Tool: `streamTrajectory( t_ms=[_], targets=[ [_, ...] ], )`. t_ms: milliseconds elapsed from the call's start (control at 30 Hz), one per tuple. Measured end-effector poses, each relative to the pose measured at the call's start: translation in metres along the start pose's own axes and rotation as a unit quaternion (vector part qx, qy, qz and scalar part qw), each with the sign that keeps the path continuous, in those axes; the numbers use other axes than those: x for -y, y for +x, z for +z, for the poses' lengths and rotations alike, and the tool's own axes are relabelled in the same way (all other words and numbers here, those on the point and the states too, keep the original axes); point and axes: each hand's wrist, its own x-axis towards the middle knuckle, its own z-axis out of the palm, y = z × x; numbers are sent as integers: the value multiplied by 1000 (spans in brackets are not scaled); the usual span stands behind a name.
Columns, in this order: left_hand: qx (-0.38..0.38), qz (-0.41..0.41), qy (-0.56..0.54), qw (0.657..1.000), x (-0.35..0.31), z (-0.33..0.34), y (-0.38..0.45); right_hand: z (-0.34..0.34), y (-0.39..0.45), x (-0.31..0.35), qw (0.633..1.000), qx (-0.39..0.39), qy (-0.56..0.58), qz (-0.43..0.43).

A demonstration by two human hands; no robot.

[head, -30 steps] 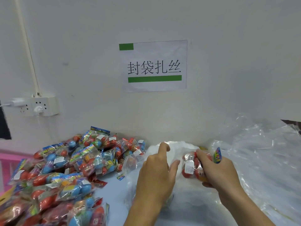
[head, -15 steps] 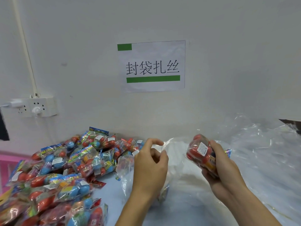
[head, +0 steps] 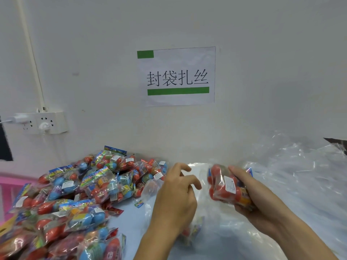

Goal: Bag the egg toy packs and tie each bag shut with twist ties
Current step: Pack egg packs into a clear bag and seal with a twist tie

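My right hand (head: 262, 201) grips one egg toy pack (head: 222, 190), red eggs in clear wrap with a white label, raised just above the table. My left hand (head: 176, 197) hovers beside it, to the left, with its fingers curled over a clear plastic bag (head: 221, 239) that lies on the table. Whether those fingers pinch the film is not plain. Another pack (head: 193, 230) shows inside the film under my left wrist. A large pile of egg toy packs (head: 78, 194), red and blue, covers the left of the table.
More crumpled clear plastic bags (head: 304, 181) are heaped at the right against the white wall. A paper sign (head: 178, 76) hangs on the wall, with a power strip (head: 43, 122) at the left. A pink crate edge (head: 7, 182) sits at the far left.
My right hand lifted the red pack off the bag, turned it label side towards me and has now brought it lower. My left hand went from lying flat to curled.
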Motion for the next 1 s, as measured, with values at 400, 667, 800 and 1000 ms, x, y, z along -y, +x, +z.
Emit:
streamTrajectory(
  t_ms=[400,667,800,1000],
  targets=[
    [-12,-80,-28,996,-3,18,-3,-2,5,-6,998,-34,-47,-31],
    [-155,-46,-95,982,-11,11,2,-8,0,-2,974,-19,-218,-55],
    [-39,88,-45,994,-15,9,-3,-2,0,-6,970,-34,-239,-29],
    [56,149,-33,987,-18,12,-8,1,2,-8,987,-111,-108,-36]
  ],
)
